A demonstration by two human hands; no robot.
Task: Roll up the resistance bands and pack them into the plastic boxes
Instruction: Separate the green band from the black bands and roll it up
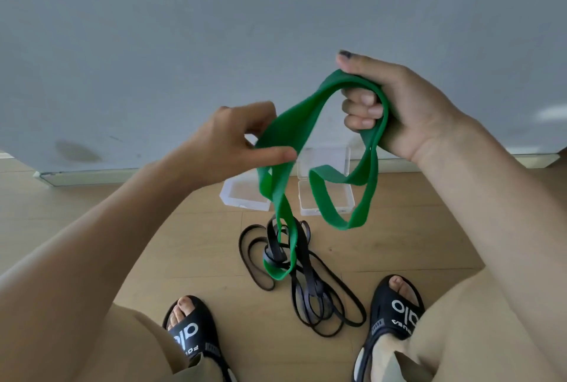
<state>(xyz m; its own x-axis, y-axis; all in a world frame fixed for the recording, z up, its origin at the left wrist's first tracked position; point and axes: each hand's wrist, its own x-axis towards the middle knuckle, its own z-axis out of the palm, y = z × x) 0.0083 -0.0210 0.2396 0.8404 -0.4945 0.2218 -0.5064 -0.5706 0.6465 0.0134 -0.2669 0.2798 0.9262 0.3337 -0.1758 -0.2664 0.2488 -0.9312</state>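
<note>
Head view, as I logged it: right hand (408, 105) gripped green band (319, 167); left hand (236, 142) pinched it; black bands (306, 283), two plastic boxes (326, 197) on floor.

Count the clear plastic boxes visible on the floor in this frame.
2. One clear plastic box lies on the wooden floor by the wall, left of the hanging green resistance band; the other, open, lies right of it, partly behind the band.

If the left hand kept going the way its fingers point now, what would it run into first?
The left hand points rightward with fingers already at the green band; that strand comes first. Beyond it, probably the right hand gripping the band's top, though depth is unclear from this one view.
</note>
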